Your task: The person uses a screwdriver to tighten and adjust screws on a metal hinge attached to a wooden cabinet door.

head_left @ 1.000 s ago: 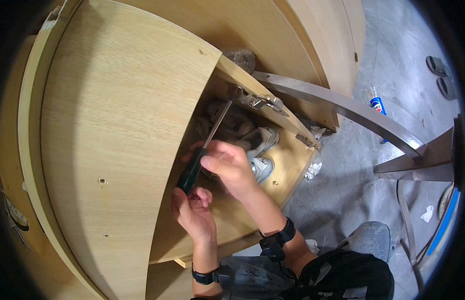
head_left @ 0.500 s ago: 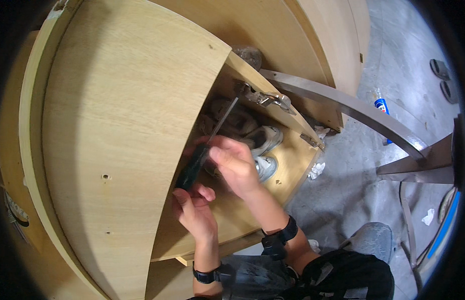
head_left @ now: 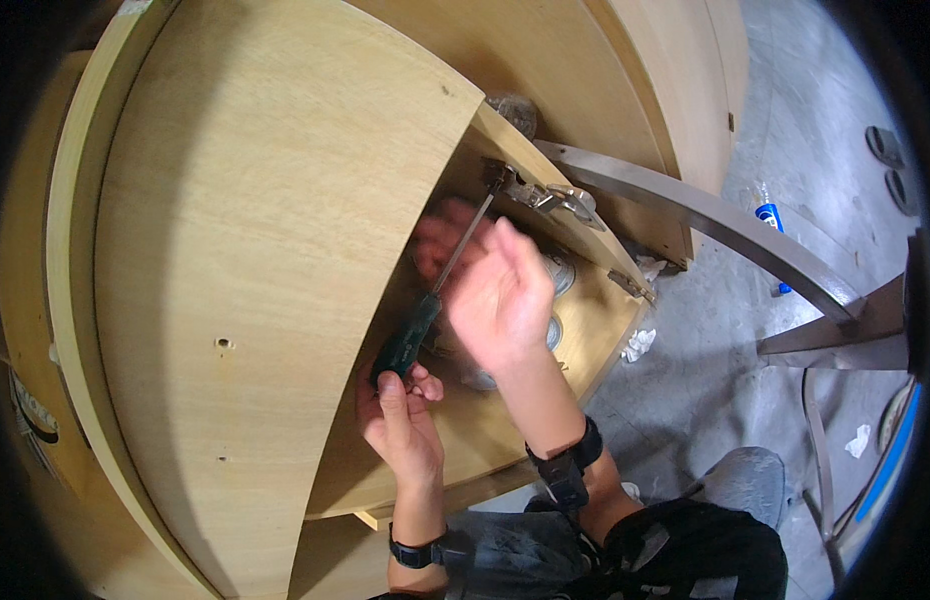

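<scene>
Door (head_left: pixel 255 300) standing open, left of hinge (head_left: pixel 545 195). Left hand (head_left: pixel 400 420) gripping screwdriver (head_left: pixel 435 300) handle, below hinge; shaft running up, tip meeting hinge on cabinet (head_left: pixel 585 330) wall. Right hand (head_left: pixel 500 295) hovering beside shaft, fingers spread loosely, blurred, holding nothing. Floor (head_left: pixel 785 120) lying right of hinge.

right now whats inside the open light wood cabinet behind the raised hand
Grey rounded pipe fittings show past the blurred right hand, which covers most of them; the left hand holds a dark-handled screwdriver up to a metal hinge.
</scene>
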Action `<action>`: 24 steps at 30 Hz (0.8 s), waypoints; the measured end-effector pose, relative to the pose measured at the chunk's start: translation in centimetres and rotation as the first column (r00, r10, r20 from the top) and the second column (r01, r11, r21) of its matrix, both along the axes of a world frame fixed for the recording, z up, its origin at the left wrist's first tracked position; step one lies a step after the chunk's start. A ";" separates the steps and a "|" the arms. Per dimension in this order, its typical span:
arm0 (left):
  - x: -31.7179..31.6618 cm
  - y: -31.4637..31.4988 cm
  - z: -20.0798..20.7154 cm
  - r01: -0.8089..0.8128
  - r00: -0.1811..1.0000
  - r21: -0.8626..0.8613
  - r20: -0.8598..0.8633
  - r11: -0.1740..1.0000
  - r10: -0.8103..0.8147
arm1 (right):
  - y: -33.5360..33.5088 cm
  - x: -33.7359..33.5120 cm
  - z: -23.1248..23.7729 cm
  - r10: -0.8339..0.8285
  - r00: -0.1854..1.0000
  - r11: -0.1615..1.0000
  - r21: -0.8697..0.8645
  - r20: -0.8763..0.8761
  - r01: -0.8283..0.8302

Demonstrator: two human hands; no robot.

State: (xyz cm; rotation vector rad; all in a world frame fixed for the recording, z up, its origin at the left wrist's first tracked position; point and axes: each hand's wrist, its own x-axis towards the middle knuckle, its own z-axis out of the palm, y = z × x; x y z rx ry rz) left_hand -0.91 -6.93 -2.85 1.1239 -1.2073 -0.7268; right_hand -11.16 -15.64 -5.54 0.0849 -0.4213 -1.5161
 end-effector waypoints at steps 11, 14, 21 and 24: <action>-0.8 -0.1 0.2 -0.030 1.000 -0.028 0.002 0.999 0.030 | -2.1 -1.7 2.8 0.028 0.966 0.999 0.033 0.257 -0.038; -0.8 0.4 0.1 -0.044 0.998 -0.044 0.031 0.998 0.046 | -1.7 -2.0 3.3 0.039 0.972 0.991 0.114 0.232 -0.068; 1.0 1.1 -0.8 -0.040 0.997 -0.076 -0.076 0.996 0.034 | -1.4 0.3 2.4 0.055 0.986 0.985 0.152 0.158 -0.080; 1.8 1.2 -0.5 -0.046 0.998 -0.021 -0.035 0.999 0.045 | -2.5 0.6 0.2 0.056 0.985 0.981 0.173 0.164 -0.085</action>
